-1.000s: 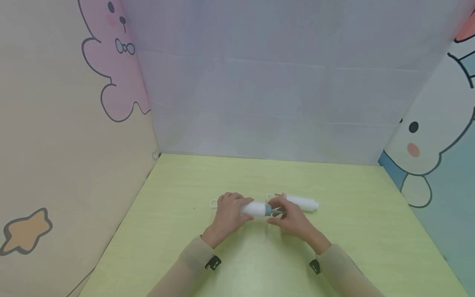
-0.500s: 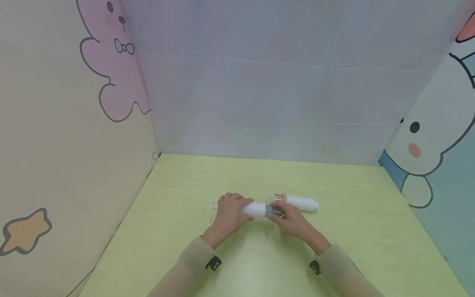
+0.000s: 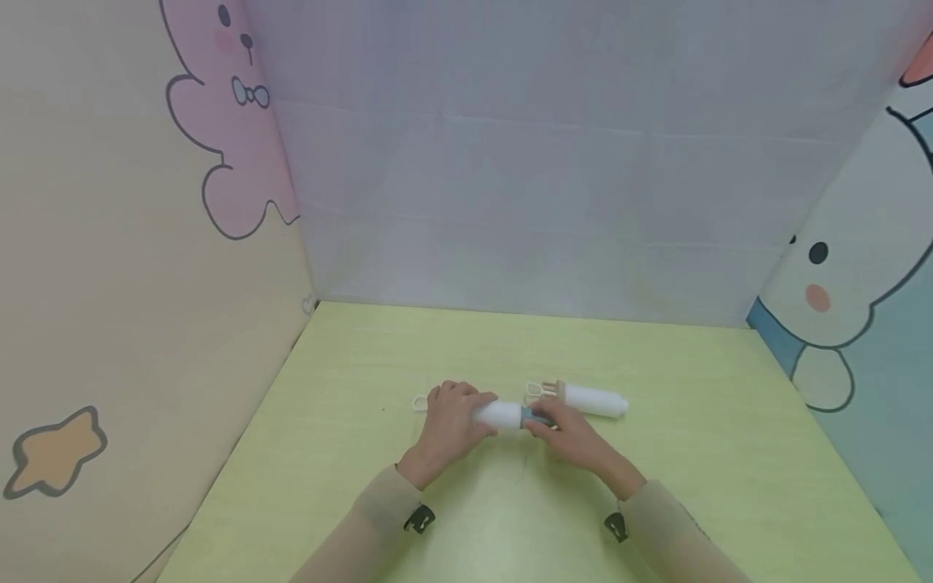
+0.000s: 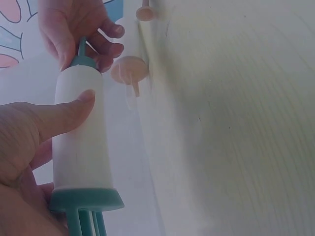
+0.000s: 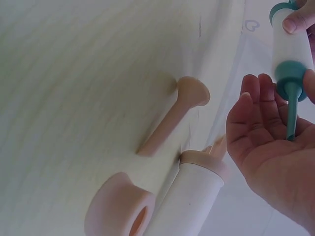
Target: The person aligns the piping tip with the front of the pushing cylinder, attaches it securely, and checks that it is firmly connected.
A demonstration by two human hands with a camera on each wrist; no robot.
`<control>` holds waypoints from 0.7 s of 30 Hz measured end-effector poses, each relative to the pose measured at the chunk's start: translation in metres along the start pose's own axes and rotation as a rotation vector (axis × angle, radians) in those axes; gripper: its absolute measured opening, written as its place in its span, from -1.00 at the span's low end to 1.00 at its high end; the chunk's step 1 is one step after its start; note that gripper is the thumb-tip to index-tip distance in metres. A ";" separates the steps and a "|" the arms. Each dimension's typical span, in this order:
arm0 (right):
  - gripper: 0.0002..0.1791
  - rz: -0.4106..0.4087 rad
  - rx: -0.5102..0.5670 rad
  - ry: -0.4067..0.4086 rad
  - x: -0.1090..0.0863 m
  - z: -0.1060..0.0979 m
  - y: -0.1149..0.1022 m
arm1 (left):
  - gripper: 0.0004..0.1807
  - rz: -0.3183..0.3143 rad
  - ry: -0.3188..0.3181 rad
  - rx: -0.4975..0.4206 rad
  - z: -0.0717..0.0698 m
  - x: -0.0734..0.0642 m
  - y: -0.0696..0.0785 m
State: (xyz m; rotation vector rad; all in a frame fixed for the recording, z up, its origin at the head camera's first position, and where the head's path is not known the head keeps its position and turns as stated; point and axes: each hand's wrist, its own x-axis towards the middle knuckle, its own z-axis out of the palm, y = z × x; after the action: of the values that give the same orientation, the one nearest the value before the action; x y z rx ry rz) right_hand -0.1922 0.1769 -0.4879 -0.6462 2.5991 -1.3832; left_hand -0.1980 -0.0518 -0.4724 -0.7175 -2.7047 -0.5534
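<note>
My left hand (image 3: pixel 446 417) grips the white barrel of an icing syringe (image 4: pixel 81 147), with its thumb lying across the barrel. The syringe lies sideways in the head view, and its loop handle (image 3: pixel 419 403) sticks out left of that hand. A teal flange (image 4: pixel 87 199) shows at the handle end. At the other end is a teal nozzle (image 5: pixel 292 110) with a wide collar. My right hand (image 3: pixel 574 437) pinches that collar between thumb and fingers, and the thin tip runs over its palm. Part of the collar is hidden by fingers.
A second white syringe (image 3: pixel 594 400) with a beige-pink flange lies just behind my right hand. Beside it in the right wrist view are a pink funnel-shaped nozzle (image 5: pixel 170 115) and a pink ring-like cap (image 5: pixel 118 206). All lie on the pale yellow-green table (image 3: pixel 656 494).
My right fingers have come in from around the nozzle and drawn together on its collar. The left hand keeps its hold on the barrel. The head view has shifted slightly.
</note>
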 end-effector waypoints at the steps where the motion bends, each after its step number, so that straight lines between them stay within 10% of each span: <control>1: -0.72 0.006 -0.004 -0.001 0.000 0.000 -0.001 | -0.52 0.000 0.000 0.002 0.000 0.000 0.000; 21: -0.64 -0.046 0.004 0.055 0.010 0.000 -0.006 | -0.46 -0.030 -0.024 0.042 -0.004 -0.001 -0.006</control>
State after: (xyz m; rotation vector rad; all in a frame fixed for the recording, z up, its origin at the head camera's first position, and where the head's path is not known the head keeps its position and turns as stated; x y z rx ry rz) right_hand -0.1998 0.1696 -0.4822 -0.6809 2.6383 -1.4393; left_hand -0.1999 -0.0586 -0.4705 -0.6776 -2.7447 -0.4966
